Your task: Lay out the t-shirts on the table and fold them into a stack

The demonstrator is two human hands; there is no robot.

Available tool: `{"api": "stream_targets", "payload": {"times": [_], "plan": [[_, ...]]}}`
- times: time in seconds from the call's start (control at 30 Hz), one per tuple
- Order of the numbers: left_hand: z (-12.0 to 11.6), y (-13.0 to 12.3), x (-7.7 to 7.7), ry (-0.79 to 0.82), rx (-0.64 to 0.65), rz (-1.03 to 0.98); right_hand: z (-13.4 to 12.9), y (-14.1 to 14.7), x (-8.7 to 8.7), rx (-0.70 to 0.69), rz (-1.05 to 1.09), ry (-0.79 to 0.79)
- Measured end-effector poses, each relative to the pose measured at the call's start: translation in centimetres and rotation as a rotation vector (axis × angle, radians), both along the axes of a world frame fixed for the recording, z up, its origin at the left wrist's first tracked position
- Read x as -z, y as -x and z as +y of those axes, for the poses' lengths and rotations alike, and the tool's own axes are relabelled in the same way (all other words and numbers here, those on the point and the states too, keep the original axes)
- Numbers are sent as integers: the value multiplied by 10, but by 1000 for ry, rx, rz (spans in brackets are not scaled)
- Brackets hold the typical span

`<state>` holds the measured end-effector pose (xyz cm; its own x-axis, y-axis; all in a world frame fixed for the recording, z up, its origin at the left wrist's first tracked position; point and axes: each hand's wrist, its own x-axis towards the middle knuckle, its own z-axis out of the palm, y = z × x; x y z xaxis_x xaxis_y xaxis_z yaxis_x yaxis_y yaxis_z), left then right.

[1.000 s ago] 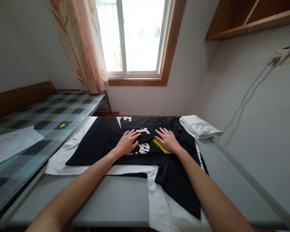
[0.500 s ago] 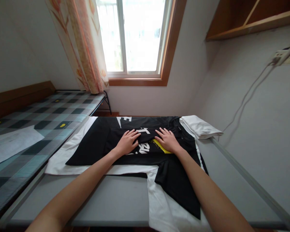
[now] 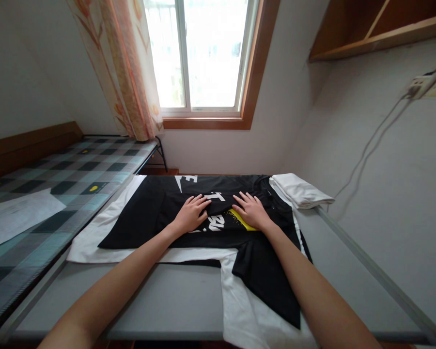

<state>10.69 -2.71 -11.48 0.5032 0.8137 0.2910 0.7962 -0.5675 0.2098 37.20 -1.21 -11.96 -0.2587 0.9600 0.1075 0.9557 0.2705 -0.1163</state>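
Observation:
A black T-shirt (image 3: 138,218) with white lettering and a yellow print lies spread on top of a white T-shirt (image 3: 240,295), whose edges show on the left and front. My left hand (image 3: 191,214) rests flat on the black cloth, left of the lettering, fingers stretched out. On the other side of the print, my right hand (image 3: 252,211) lies palm down with spread fingers, by the yellow patch. A fold of black fabric runs between the two hands. One black sleeve (image 3: 269,281) reaches toward me over a white one.
Both shirts lie on a grey table (image 3: 174,300). At its far right corner is a folded white cloth (image 3: 300,190). A bed with a checked mattress (image 3: 109,160) stands on the left, bearing a sheet of paper (image 3: 22,215). A cord (image 3: 370,140) hangs down the right wall.

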Motion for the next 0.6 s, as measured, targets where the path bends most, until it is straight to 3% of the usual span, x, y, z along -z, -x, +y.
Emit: {"api": "stream_targets", "payload": {"times": [0.3,0.43,0.5,0.6], "plan": [[1,2,3,-12,12,-10,-1,-7,-2,289,31,-102],[2,3,4,-20,19,-1,-2,-27,-13,551,59,-206],[3,3,5,-19,18,-1,-2,-37,-17,670,45,-185],[3,3,5,-12,16,-7,-2,-48,-19,725,25,-128]]}}
